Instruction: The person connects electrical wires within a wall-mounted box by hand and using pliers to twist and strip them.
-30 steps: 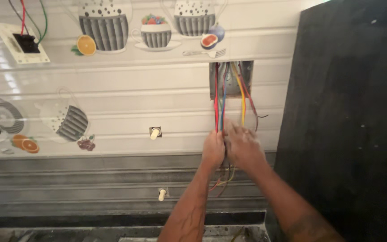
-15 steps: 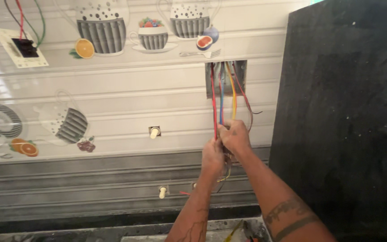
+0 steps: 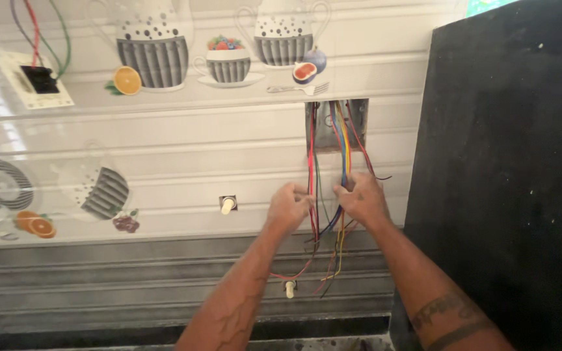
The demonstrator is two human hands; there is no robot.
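Since the earlier frame the two hands have drawn slightly apart and now sit side by side on the hanging wires, where before they were bunched together one over the other.

At the wall's upper left corner a cream switch plate [image 3: 32,78] has red, green and purple leads looping up out of it. Printed tiles [image 3: 151,49] with striped jugs, a cup of berries, orange slices and a fig run along the top edge of the wall, and more of the same print shows at the left edge lower down. Near the middle of the wall a small white peg [image 3: 227,205] sticks out, and a second white peg [image 3: 289,288] sits lower, on the grey panelled band along the wall's bottom edge.

The left hand [image 3: 289,207] is curled shut, pinching the red strand of the wire bundle [image 3: 333,162]. That bundle of red, blue, yellow and green wires comes out of a rectangular wall opening [image 3: 336,123] just below the tile print, hangs straight down between the hands, and trails loose onto the grey band. The right hand [image 3: 361,198] is closed around the blue and yellow strands, thumb toward the left hand, just beside it.

A dark slab [image 3: 508,175] covers the wall's right edge from top to bottom.
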